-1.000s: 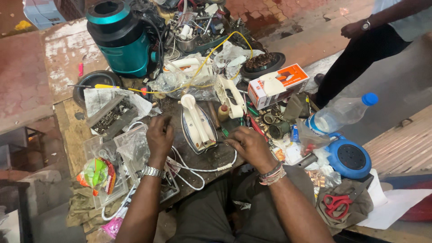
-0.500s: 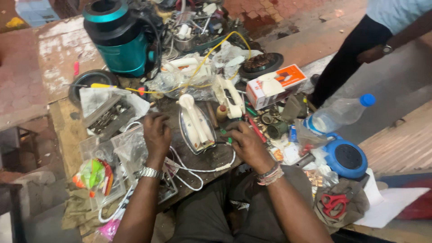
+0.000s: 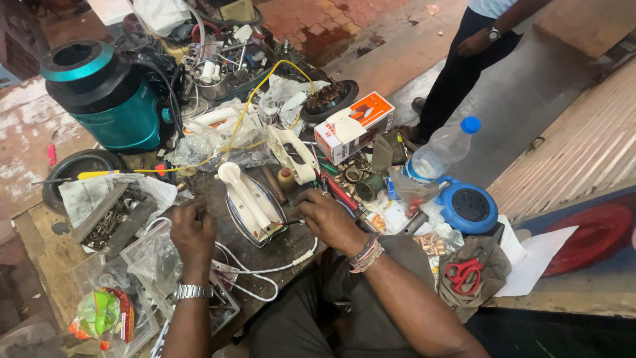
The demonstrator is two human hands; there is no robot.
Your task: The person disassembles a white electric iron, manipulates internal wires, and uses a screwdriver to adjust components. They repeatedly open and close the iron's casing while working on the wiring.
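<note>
An old clothes iron (image 3: 253, 204) is laid on its side in the middle of the messy workbench (image 3: 50, 255), between the two hands. Its long side is pointed away from the person, handle up. The right hand (image 3: 329, 220) is placed nearer, right at the iron's back end, with fingers curled together as if something small is pinched; what it is cannot be seen. The left hand (image 3: 192, 232) is rested just beside the iron, fingers bent down on the bench.
</note>
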